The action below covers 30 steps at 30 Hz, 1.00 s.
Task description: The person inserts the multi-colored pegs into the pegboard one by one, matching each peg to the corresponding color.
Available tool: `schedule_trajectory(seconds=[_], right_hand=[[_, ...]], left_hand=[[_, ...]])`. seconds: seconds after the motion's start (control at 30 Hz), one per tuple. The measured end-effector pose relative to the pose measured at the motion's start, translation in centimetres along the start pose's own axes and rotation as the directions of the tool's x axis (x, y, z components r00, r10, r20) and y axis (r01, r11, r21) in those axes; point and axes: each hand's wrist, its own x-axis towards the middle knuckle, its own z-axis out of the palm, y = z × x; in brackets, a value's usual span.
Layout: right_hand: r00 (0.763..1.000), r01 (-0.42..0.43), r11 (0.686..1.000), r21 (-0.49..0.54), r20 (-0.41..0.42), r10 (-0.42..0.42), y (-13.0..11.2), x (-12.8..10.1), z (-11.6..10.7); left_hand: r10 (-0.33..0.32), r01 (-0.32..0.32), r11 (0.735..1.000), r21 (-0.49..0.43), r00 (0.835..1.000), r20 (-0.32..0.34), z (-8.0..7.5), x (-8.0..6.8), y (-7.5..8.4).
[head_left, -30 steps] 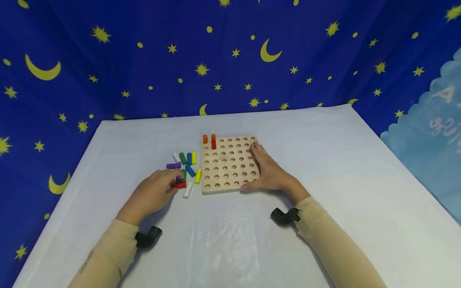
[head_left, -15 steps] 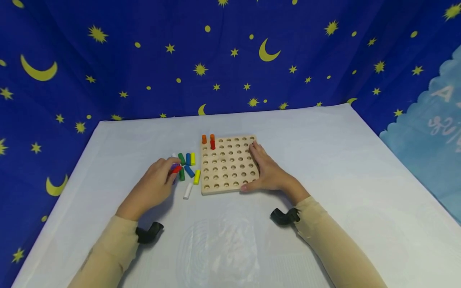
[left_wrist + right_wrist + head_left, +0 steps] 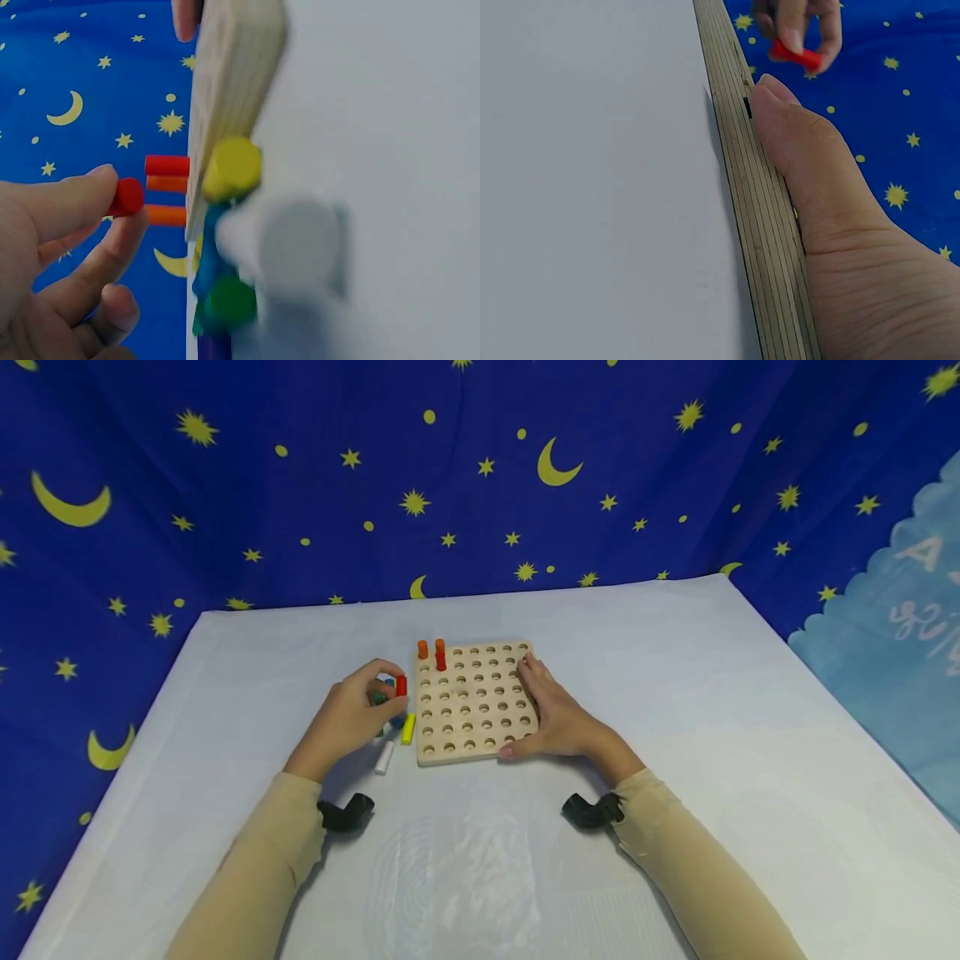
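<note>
My left hand point(image 3: 347, 710) pinches a red peg point(image 3: 401, 686) between thumb and fingers, just left of the wooden pegboard point(image 3: 472, 712). In the left wrist view the red peg point(image 3: 128, 196) shows end-on, raised off the table. Two orange pegs point(image 3: 423, 649) and one red peg point(image 3: 441, 662) stand in holes at the board's back left. My right hand point(image 3: 557, 714) holds the board's right side, fingers along the right edge and thumb at the front edge. The right wrist view shows that thumb point(image 3: 817, 161) against the layered plywood edge point(image 3: 754, 225).
Loose pegs lie left of the board, partly hidden by my left hand: a white peg point(image 3: 385, 757), a yellow peg point(image 3: 408, 729), a green peg point(image 3: 231, 301) and a blue peg point(image 3: 214, 247) among them. A white cloth point(image 3: 660, 677) covers the table; a starry blue curtain point(image 3: 315, 485) hangs behind.
My left hand has lifted the red peg from the loose pile and moved it right and away from me, close to the board's left edge. My right hand keeps its place.
</note>
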Motion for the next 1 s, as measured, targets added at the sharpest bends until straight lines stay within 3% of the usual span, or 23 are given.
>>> schedule_trajectory(seconds=[0.27,0.47,0.7,1.0], right_hand=[[1.0,0.004,1.0,-0.005,0.002,-0.004,-0.1,0.2,0.2],[1.0,0.007,1.0,-0.006,0.011,-0.006,-0.3,0.4,0.2],[1.0,0.001,1.0,-0.021,0.01,-0.001,-0.3,0.3,0.1],[1.0,-0.015,1.0,-0.027,0.004,0.015,0.1,0.2,0.0]], left_hand=[[-0.074,0.062,0.992,-0.112,0.992,-0.105,1.0,3.1,0.5],[-0.121,0.109,0.988,-0.112,0.986,-0.114,1.7,4.3,0.3],[-0.074,0.065,0.996,-0.066,0.985,-0.156,2.7,4.9,0.4],[-0.024,0.006,0.997,-0.071,0.969,-0.247,3.4,5.5,0.3]])
